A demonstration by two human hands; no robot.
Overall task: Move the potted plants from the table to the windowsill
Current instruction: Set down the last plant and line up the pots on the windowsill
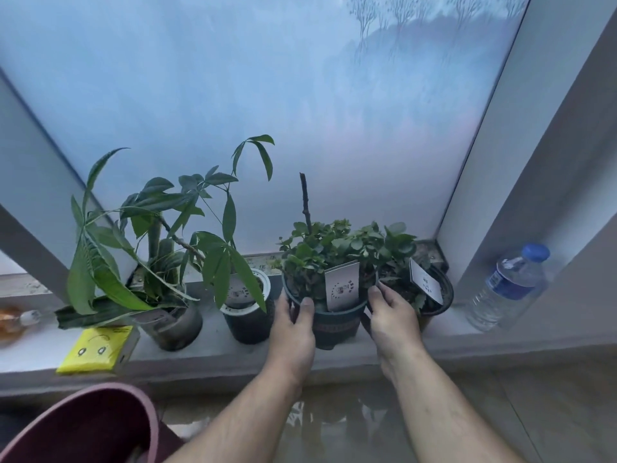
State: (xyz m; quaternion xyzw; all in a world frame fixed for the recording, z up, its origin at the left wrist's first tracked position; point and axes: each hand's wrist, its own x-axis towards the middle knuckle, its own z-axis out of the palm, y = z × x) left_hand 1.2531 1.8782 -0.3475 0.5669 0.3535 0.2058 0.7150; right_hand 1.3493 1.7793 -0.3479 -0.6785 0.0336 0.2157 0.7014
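While both hands, left (293, 324) and right (390, 315), clasp the pot (335, 324) with fingers curled round it, it should settle flat on the sill (213, 357) before they release.

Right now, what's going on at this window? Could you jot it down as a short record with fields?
Place: windowsill below a frosted window
Pots on sill: four, in a row
Pot being handled: dark green pot, third from the left, leafy plant with a white card
Left hand: gripping that pot's left side
Right hand: gripping its right side, thumb at the rim
Far-left pot: grey pot with long drooping leaves
Other items: water bottle at right, yellow packet at left
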